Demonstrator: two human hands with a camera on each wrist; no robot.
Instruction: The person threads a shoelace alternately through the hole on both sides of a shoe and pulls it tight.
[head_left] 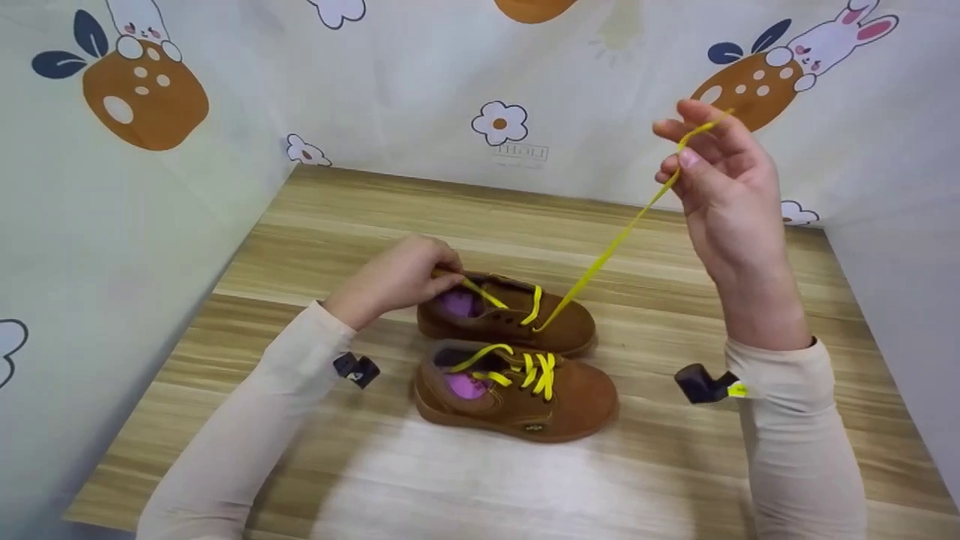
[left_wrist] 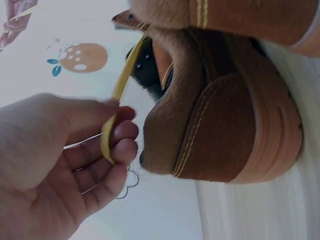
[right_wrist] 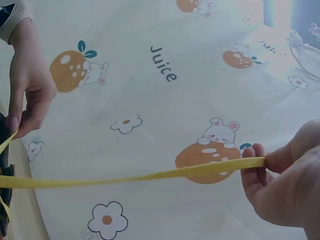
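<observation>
Two brown shoes lie side by side, toes to the right, in the head view. At the far shoe (head_left: 574,324), my left hand (head_left: 409,277) pinches one end of its yellow shoelace (head_left: 616,244) beside the heel opening. My right hand (head_left: 731,176) is raised high to the right and pinches the other end between thumb and fingers, so the lace runs taut up from the front eyelets. In the left wrist view the lace end (left_wrist: 122,82) passes between thumb and fingers, next to the shoe's heel (left_wrist: 215,135). The near shoe (head_left: 585,397) has crossed yellow laces and is untouched.
The shoes stand on a wood-grain table (head_left: 300,217). A pale curtain (head_left: 405,90) printed with rabbits, oranges and flowers rises behind and at the sides. Small black devices, a left one (head_left: 357,370) and a right one (head_left: 703,383), are at the sleeves.
</observation>
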